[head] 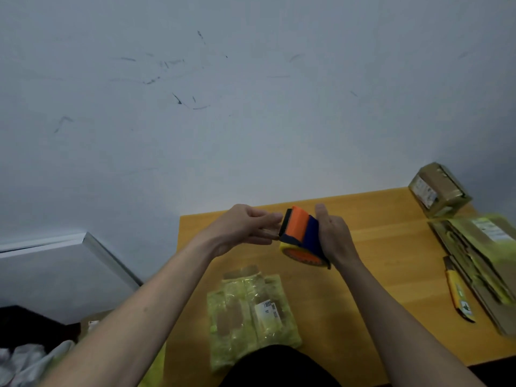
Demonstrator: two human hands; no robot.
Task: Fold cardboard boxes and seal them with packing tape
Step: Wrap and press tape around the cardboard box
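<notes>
An orange and blue tape dispenser (303,233) with a yellowish roll of tape is held up above the wooden table (371,263). My right hand (333,236) grips its right side. My left hand (245,227) reaches to the cutter end, fingers straight out and touching near the blade edge. Below them, close to my body, lies a flattened cardboard box (251,314) covered in yellow-green tape, with a white label on it.
At the table's right edge lies a stack of flattened taped boxes (480,263), with a yellow utility knife (458,291) beside it. A folded, sealed box (438,191) stands at the back right corner. A pale wall rises behind; white cloth (25,361) lies low left.
</notes>
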